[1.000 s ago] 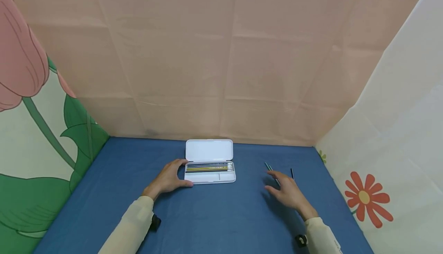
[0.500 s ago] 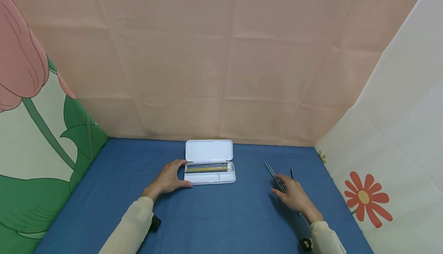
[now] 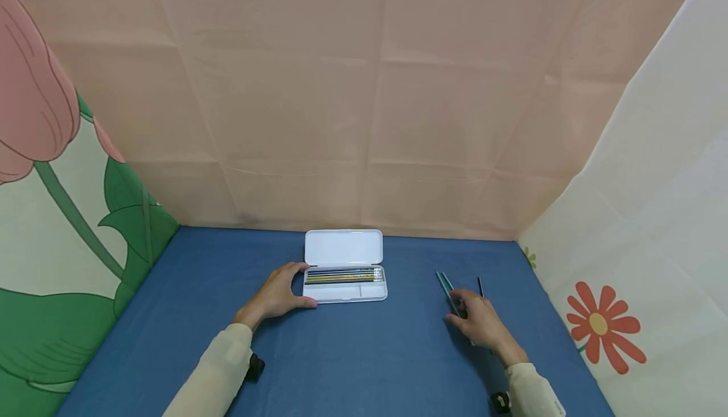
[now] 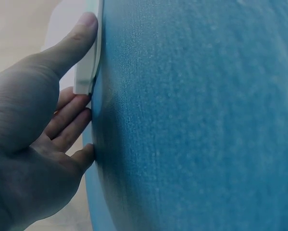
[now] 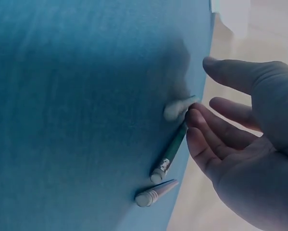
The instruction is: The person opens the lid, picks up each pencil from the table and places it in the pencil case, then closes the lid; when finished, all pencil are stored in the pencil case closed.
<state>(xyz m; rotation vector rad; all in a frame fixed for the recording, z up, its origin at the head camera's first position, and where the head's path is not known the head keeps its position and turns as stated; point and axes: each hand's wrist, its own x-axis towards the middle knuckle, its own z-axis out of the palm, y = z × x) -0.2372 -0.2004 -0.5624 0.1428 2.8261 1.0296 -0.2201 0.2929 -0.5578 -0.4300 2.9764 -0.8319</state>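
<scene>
Pencils (image 5: 172,149) partly beneath the right hand (image 3: 478,321)

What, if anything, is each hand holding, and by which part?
Left hand holds the white pencil case by its left end, thumb at front, fingers at back. Right hand is by the green pencil; no closed grip shows.

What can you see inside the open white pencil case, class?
In the white pencil case, several pencils, yellow and dark ones among them, lie lengthwise at the back. The front section has a small divider. Whatever is beneath the pencils is covered.
</scene>
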